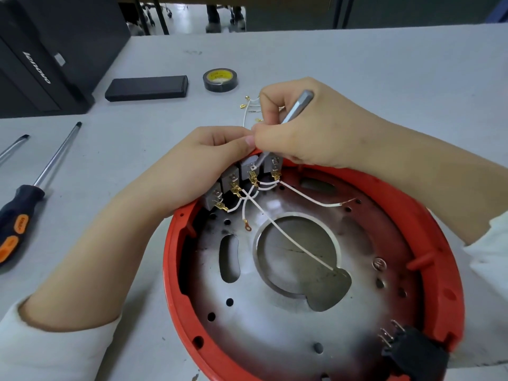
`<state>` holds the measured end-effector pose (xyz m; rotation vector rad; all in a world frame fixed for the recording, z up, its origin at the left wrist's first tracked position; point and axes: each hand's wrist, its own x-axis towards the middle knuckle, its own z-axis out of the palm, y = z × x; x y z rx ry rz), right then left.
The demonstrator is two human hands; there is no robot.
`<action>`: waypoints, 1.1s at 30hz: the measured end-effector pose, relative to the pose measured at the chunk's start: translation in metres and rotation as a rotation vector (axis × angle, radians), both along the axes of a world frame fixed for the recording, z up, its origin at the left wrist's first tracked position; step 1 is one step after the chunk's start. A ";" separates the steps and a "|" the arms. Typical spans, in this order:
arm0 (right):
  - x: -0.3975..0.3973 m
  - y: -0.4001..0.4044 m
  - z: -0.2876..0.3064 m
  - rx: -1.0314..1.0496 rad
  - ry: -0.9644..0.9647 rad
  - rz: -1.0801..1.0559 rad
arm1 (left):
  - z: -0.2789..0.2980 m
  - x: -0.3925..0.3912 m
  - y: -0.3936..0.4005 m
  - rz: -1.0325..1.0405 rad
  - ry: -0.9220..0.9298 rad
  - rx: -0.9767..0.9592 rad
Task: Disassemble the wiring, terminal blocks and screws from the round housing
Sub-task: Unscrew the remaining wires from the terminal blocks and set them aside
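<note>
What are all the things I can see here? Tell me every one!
round housing: 1, red rim, metal plate inside, front right
terminal blocks: 4, grey, along far rim
wires: several, white, from the blocks
loose wires: few, white, behind hands
metal tool: 1, silver, tip on a block
screwdrivers: 2, left
tape roll: 1, black
flat box: 1, black
computer case: 1, black, far left
table: 1, grey
left hand: grips blocks
right hand: holds tool

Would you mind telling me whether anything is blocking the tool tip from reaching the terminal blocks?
Nothing visible blocks it. The right hand holds the metal tool with its tip already down on a terminal block. The left hand grips beside the blocks, and the white wires run off below.
</note>
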<state>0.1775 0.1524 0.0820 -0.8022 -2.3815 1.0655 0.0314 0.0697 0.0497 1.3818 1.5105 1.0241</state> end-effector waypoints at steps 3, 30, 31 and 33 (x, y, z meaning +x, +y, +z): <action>0.001 -0.003 -0.005 0.042 0.020 -0.011 | 0.001 0.000 -0.001 0.006 0.033 0.003; 0.005 -0.012 -0.006 -0.022 0.156 -0.059 | 0.002 0.001 0.001 -0.036 0.068 0.060; 0.006 -0.011 -0.008 -0.015 0.173 -0.062 | 0.002 0.001 0.001 -0.037 0.070 0.062; 0.007 -0.011 -0.010 0.018 0.169 -0.066 | 0.003 0.002 0.000 -0.039 0.079 0.078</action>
